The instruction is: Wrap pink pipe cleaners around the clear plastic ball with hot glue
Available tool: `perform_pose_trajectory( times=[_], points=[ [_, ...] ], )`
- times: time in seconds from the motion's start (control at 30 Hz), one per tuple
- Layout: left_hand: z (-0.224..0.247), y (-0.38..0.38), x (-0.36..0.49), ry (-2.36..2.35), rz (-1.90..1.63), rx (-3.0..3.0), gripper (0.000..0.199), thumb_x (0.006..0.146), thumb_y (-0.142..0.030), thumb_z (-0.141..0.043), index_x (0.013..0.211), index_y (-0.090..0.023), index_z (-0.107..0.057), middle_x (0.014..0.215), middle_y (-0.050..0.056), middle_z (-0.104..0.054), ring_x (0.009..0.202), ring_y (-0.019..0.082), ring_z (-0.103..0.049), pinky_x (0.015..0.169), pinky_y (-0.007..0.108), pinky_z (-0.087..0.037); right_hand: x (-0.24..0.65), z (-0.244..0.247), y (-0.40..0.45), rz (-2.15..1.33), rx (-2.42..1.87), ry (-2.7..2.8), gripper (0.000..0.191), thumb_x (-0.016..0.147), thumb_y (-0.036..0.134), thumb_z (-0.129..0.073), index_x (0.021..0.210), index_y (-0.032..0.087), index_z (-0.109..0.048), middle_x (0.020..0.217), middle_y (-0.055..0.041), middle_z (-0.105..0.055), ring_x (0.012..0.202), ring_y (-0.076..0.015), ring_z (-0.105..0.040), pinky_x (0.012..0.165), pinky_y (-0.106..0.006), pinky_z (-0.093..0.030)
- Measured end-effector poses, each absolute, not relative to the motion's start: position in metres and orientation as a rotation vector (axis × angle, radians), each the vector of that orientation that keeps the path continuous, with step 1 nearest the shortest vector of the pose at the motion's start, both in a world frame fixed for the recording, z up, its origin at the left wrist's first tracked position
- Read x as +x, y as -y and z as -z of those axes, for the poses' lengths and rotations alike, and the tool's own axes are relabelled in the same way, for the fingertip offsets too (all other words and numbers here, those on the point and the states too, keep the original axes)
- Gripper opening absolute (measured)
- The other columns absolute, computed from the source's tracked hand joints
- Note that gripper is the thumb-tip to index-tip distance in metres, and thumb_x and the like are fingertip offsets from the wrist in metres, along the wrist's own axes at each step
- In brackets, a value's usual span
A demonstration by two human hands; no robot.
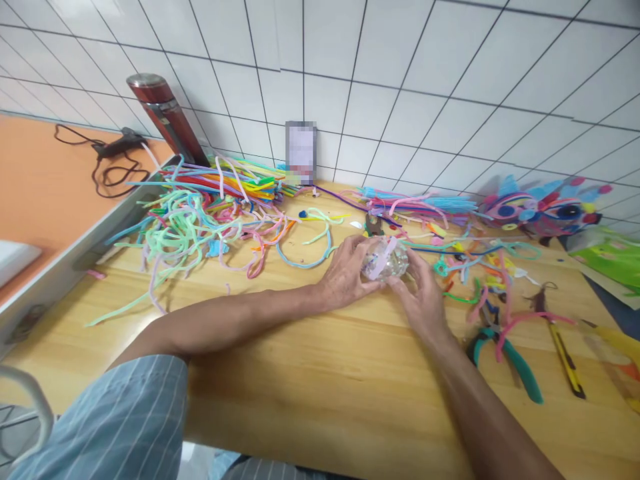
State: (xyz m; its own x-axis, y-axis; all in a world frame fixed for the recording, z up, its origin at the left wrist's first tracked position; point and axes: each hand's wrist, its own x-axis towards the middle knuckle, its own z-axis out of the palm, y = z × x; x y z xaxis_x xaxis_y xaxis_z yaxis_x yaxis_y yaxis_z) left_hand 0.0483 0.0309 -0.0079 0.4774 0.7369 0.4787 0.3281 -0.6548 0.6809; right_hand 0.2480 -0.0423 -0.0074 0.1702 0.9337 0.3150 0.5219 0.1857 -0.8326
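Between my two hands is a clear, roundish plastic container [397, 262] with a pale pinkish strip across it and small glittery bits inside; its exact kind is hard to make out. My left hand [347, 272] grips its left side, fingers curled around the back. On the right side, my right hand [423, 287] holds it with the thumb at the front. Just behind the container lies a dark tool [373, 225], partly hidden. Loose pipe cleaners [457, 257] in several colours are scattered to the right of my right hand.
Tangled pipe cleaners [175, 230] cover the left side. Green-handled pliers [520, 367] and a yellow utility knife [565, 357] lie at right. A phone [301, 150] leans on the tiled wall; a red thermos [167, 120] stands back left. Colourful fuzzy crafts [545, 207] sit back right.
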Motion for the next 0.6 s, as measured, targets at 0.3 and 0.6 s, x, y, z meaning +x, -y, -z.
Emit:
perform_pose_trajectory(
  times=[0.3,0.6],
  points=[
    [0.013,-0.044,0.049,-0.788,-1.097,2.184,0.094,0.084,-0.044,-0.088,0.16,-0.028,-0.036,0.156,0.017,-0.054,0.15,0.035,-0.053,0.127,0.056,-0.047,0.243,0.005,0.04,-0.57,-1.464,1.446,0.076,0.097,0.055,-0.072,0.163,0.029,-0.044,0.168,-0.0145,-0.052,0.153,-0.0312,-0.055,0.128,-0.056,-0.043],
    [0.017,-0.047,0.048,-0.803,-1.125,2.165,0.089,0.086,-0.041,-0.085,0.16,-0.026,-0.037,0.159,0.017,-0.055,0.153,0.034,-0.053,0.13,0.055,-0.045,0.235,0.006,0.042,-0.58,-1.486,1.439,0.078,0.096,0.055,-0.072,0.163,0.028,-0.042,0.166,-0.0144,-0.054,0.151,-0.0302,-0.056,0.128,-0.055,-0.044]
  ],
)
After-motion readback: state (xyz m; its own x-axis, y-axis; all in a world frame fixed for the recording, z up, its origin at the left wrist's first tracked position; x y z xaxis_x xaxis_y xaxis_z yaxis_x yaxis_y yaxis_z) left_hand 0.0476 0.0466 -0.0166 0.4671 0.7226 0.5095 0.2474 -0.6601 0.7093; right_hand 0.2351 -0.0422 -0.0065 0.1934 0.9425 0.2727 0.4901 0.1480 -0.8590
